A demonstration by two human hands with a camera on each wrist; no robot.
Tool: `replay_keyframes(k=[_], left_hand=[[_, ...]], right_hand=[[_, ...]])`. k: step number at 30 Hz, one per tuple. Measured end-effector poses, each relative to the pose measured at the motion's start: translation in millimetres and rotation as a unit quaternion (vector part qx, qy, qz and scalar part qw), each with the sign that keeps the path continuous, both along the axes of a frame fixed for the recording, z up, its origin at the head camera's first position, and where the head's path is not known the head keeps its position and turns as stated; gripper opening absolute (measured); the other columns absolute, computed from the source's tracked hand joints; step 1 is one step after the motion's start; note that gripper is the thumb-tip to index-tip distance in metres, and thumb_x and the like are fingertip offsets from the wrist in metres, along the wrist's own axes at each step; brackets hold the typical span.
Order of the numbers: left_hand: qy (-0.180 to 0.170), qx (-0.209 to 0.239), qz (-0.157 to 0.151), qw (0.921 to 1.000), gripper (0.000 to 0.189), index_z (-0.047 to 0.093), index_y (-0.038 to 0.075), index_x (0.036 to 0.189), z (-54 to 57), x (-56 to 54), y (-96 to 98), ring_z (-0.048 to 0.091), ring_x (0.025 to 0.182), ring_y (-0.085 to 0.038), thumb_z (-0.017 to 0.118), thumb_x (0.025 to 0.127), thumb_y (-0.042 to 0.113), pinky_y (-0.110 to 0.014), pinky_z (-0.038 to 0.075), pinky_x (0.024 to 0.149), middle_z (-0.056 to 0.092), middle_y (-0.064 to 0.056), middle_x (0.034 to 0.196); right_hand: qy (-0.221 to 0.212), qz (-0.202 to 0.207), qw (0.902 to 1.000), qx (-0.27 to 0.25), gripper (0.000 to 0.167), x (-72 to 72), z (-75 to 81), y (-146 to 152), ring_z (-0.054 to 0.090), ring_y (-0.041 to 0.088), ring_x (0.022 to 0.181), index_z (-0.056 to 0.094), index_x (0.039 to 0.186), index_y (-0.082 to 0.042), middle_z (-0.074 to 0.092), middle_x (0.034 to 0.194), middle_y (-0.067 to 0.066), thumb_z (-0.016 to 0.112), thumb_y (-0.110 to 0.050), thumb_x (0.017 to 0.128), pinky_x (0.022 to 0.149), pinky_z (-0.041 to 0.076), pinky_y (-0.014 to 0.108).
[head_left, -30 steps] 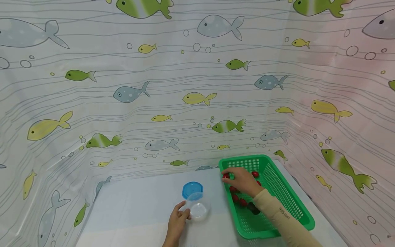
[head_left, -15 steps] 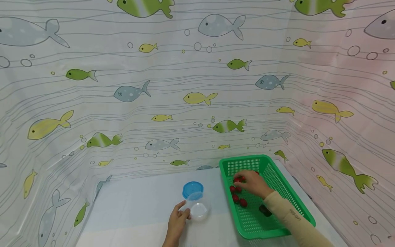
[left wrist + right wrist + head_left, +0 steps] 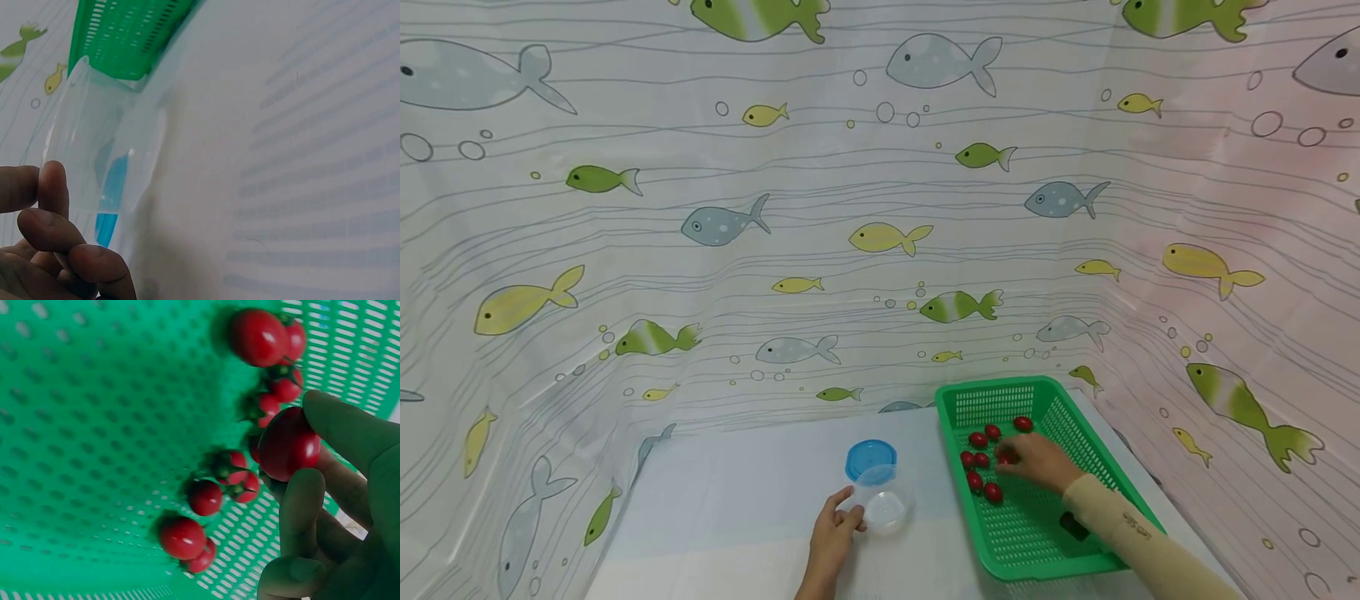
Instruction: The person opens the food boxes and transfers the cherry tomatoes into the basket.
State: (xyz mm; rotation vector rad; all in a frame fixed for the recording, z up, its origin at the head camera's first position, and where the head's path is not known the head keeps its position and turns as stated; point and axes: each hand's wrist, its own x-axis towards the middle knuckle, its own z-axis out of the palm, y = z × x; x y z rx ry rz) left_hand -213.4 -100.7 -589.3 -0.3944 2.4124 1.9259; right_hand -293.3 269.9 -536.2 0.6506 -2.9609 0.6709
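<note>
In the head view, my left hand (image 3: 832, 533) is at the near left side of a clear plastic bowl (image 3: 886, 510). The left wrist view shows its fingers pinching the rim of that bowl (image 3: 87, 137). Inside the green basket, my right hand (image 3: 1037, 462) pinches a red cherry tomato (image 3: 289, 445) between thumb and fingers, seen closely in the right wrist view. Several other cherry tomatoes (image 3: 183, 537) lie on the basket floor, some with green stems. In the head view they gather along the basket's left and far side, like this tomato (image 3: 992, 492).
The green perforated basket (image 3: 981, 546) stands on the right of the white table (image 3: 730, 500). A blue lid (image 3: 871, 457) lies just behind the bowl. A dark object (image 3: 1073, 527) shows beneath my right wrist. Fish-printed sheeting (image 3: 820, 317) surrounds the table.
My right hand has moved from the basket's left rim rightward and slightly nearer, uncovering several tomatoes. The dark object under the wrist has shifted along with it. My left hand and the bowl stay put.
</note>
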Motion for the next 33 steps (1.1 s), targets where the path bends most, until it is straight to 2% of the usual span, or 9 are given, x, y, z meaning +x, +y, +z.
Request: replay_keyframes(k=[6, 10, 15, 23, 33], left_hand=[[0.005, 0.000, 0.002, 1.0000, 0.049, 0.049, 0.001, 0.144, 0.5, 0.2, 0.8, 0.049, 0.073, -0.019, 0.061, 0.100, 0.020, -0.030, 0.039, 0.066, 0.064, -0.002, 0.078], [0.005, 0.001, -0.001, 1.0000, 0.049, 0.049, 0.000, 0.144, 1.6, 0.7, 2.3, 0.049, 0.072, -0.019, 0.061, 0.100, 0.019, -0.029, 0.039, 0.065, 0.064, -0.002, 0.077], [0.006, 0.001, -0.001, 1.0000, 0.049, 0.049, 0.000, 0.143, 2.1, 0.3, 2.7, 0.049, 0.072, -0.019, 0.061, 0.100, 0.018, -0.029, 0.039, 0.065, 0.064, -0.002, 0.077], [0.007, 0.006, -0.003, 1.0000, 0.049, 0.049, 0.000, 0.143, 1.0, -0.7, 3.6, 0.050, 0.072, -0.019, 0.061, 0.100, 0.018, -0.027, 0.039, 0.064, 0.064, -0.002, 0.077], [0.004, 0.006, -0.007, 1.0000, 0.049, 0.048, -0.001, 0.144, 2.7, 0.8, 3.6, 0.049, 0.070, -0.018, 0.060, 0.100, 0.019, -0.027, 0.039, 0.063, 0.064, -0.002, 0.077]], right_hand=[[-0.007, 0.000, 0.9999, 0.013, 0.023, -2.1, -6.0, 3.6, 0.063, 0.010, 0.080, 0.074, 0.098, -0.012, 0.072, 0.091, -0.004, 0.085, -0.024, 0.081, 0.070, 0.052, 0.034], [-0.018, 0.005, 0.9996, 0.022, 0.021, -2.9, -11.5, 6.5, 0.057, 0.008, 0.072, 0.073, 0.095, -0.014, 0.068, 0.086, -0.008, 0.086, -0.023, 0.081, 0.063, 0.050, 0.033], [-0.009, 0.012, 0.9992, 0.038, 0.020, -5.1, -17.6, 9.3, 0.051, 0.005, 0.068, 0.071, 0.090, -0.016, 0.063, 0.081, -0.012, 0.086, -0.025, 0.080, 0.060, 0.046, 0.029], [-0.034, -0.002, 0.9990, 0.030, 0.021, -3.2, -15.6, 5.1, 0.051, 0.008, 0.068, 0.069, 0.086, -0.018, 0.060, 0.077, -0.011, 0.087, -0.023, 0.079, 0.060, 0.046, 0.031], [-0.035, 0.014, 0.9985, 0.040, 0.024, -3.5, -18.7, 2.4, 0.050, 0.008, 0.064, 0.066, 0.083, -0.016, 0.057, 0.072, -0.011, 0.088, -0.025, 0.078, 0.058, 0.045, 0.030]])
